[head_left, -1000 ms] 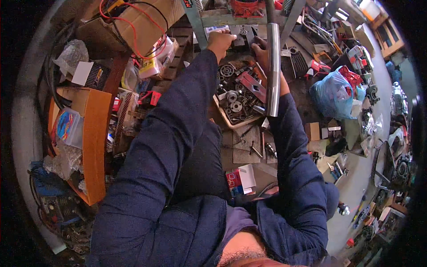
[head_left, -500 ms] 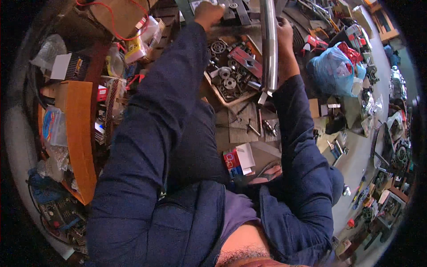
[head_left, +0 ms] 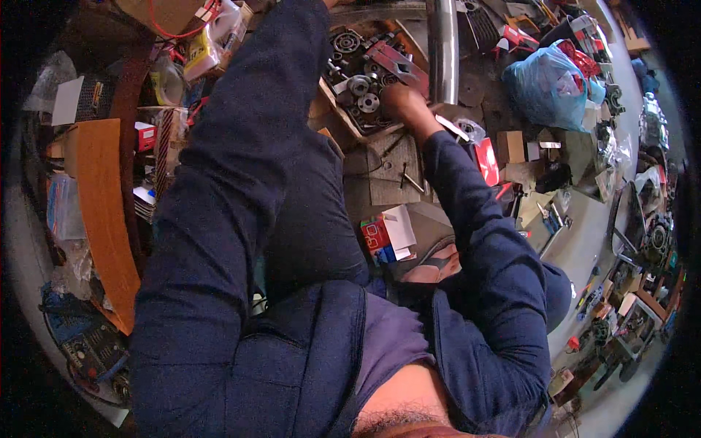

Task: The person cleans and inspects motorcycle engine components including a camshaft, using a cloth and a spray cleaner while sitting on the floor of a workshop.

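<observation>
My right hand reaches into a shallow cardboard tray filled with metal gears, bearings and round parts. Its fingers are curled among the parts, and whether they hold one is hidden. A shiny upright metal pipe stands just right of that hand, apart from it. My left arm in a dark blue sleeve stretches up past the top edge, so my left hand is out of view.
A blue plastic bag lies at the upper right among tools. A small red and white box sits near my knee, loose bolts above it. An orange wooden board and cluttered boxes fill the left side.
My right hand has left the metal pipe and dropped down into the tray of parts. My left hand has slid out past the top edge as the view shifted.
</observation>
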`<state>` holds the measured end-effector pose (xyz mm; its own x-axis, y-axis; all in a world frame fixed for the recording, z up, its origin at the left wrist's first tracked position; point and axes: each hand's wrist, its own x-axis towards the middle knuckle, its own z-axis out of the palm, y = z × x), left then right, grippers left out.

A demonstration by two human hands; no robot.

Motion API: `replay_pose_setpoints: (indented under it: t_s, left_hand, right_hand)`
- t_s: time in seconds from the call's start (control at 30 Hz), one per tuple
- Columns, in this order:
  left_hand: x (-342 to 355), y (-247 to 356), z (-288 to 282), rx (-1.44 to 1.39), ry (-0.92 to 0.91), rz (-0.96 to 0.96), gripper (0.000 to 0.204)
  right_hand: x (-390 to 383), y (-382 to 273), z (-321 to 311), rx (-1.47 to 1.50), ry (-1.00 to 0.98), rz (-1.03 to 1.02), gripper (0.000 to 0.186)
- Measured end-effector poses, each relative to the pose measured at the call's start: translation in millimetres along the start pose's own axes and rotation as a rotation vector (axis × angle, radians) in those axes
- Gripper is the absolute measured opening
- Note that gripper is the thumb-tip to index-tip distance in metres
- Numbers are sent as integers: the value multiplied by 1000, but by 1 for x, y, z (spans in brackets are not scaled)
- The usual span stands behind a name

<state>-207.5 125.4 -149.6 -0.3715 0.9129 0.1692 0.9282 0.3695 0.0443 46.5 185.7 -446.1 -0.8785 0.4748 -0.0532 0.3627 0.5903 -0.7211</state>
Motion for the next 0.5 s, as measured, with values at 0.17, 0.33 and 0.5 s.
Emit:
replay_pose_setpoints:
  t_s: [0.17, 0.33, 0.5]
  left_hand:
    - [-12, -11, -4, 123, -151, -44, 35]
    - [-12, -10, -9, 403, -101, 187, 33]
    - [-6, -20, -7, 593, -174, 258, 28]
  right_hand:
    - [-14, -69, -9, -469, -223, -42, 21]
    - [-8, -60, -31, -463, -289, -269, 22]
    - [-28, -74, -49, -296, -504, -455, 23]
